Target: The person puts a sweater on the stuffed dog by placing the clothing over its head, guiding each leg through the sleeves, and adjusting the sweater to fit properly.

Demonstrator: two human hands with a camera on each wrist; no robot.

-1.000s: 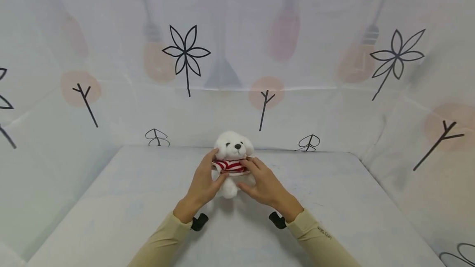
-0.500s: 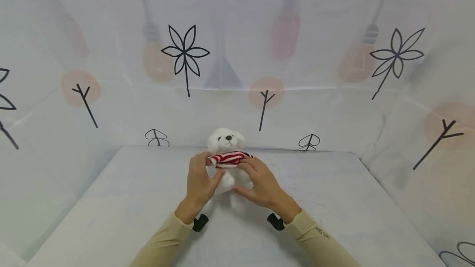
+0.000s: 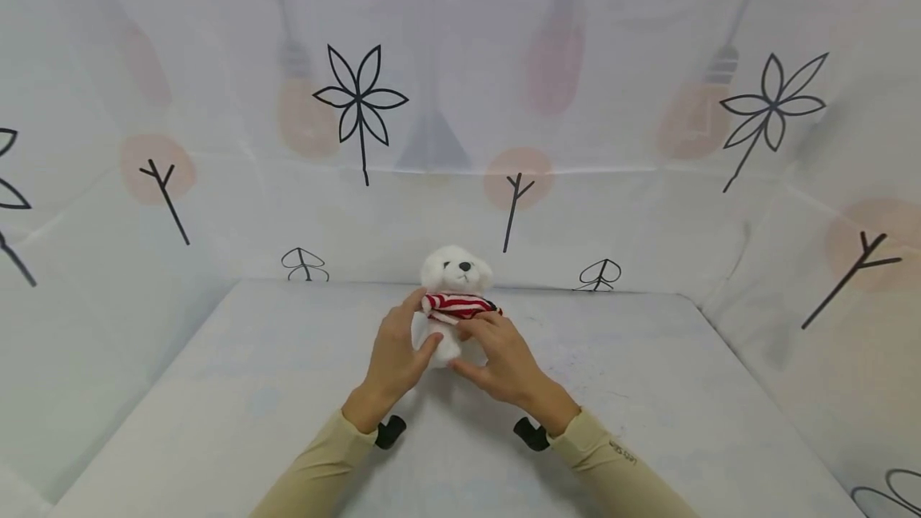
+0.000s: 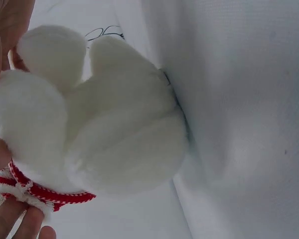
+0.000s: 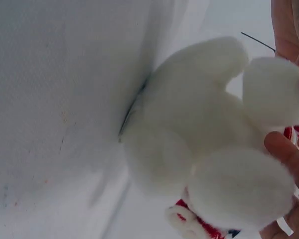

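A white plush dog [image 3: 456, 268] in a red-and-white striped shirt [image 3: 464, 307] sits upright at the far middle of the table, facing me. The left hand [image 3: 395, 352] holds its left-hand side, fingers by the shirt's sleeve and thumb in front of the body. On the other side, the right hand [image 3: 505, 357] has its fingers at the shirt's lower edge and its thumb low, beside a foot. In the left wrist view the plush dog's white fur [image 4: 129, 134] fills the middle, with fingers [image 4: 27, 226] at the shirt trim. The right wrist view shows round white paws [image 5: 241, 189] near the fingers.
The pale table [image 3: 288, 390] runs back to a white curtain [image 3: 432, 214] printed with flowers and branches, which also closes both sides. Black mounts [image 3: 390, 432] sit under both wrists.
The plush dog swung left and tipped its head up, then came back right, its body turned slightly. Both hands moved with it and kept hold.
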